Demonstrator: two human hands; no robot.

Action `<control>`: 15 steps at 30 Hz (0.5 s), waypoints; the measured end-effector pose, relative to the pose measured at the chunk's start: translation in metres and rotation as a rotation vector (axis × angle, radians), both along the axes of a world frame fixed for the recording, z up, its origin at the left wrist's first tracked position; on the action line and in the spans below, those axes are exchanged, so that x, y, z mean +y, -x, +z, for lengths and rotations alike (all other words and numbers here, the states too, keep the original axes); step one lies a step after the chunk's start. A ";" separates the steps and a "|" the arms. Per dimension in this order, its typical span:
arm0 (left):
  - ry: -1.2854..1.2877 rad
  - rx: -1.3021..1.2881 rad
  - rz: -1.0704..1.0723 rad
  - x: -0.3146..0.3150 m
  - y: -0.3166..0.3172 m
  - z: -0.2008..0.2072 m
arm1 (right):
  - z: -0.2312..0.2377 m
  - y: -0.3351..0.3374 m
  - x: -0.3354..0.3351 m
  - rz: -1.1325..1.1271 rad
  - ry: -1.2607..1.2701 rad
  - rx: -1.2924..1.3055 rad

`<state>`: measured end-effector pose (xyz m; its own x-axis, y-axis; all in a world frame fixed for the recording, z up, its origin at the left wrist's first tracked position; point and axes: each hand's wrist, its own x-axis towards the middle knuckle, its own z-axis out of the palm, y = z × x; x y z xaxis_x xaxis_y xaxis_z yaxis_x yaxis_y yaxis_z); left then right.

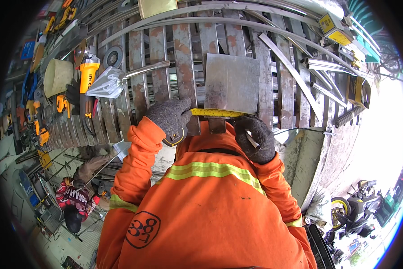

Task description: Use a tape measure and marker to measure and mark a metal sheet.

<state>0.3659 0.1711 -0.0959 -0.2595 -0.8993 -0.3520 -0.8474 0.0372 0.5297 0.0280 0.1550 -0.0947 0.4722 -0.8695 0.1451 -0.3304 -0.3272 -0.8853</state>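
A square grey metal sheet [233,80] lies flat on the slats of a rusty metal workbench [183,58]. Along its near edge runs the yellow blade of a tape measure [215,112]. My left hand [169,116], in a dark grey glove, is closed on the tape measure's case at the left. By the sheet's near right corner, my gloved right hand [256,142] is at the blade's other end. A thin, pale pen-like stick [251,139] sticks out between its fingers; the fingertips are partly hidden.
To the left lie a yellow angle grinder [88,76], a grinding disc [113,57] and a beige container [59,77]. Metal tubes [329,66] and a yellow box [335,28] are at the right. A person [78,201] works at the lower left; a motorcycle [352,213] stands lower right.
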 end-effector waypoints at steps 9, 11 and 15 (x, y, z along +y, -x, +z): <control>0.020 -0.006 0.003 0.003 -0.002 -0.006 | 0.001 0.001 -0.001 0.003 -0.021 0.008; 0.058 0.019 0.016 0.005 -0.002 -0.008 | 0.000 0.000 0.000 -0.008 -0.030 0.014; 0.104 0.031 0.029 0.008 -0.002 -0.010 | 0.002 0.000 -0.002 -0.004 -0.036 0.008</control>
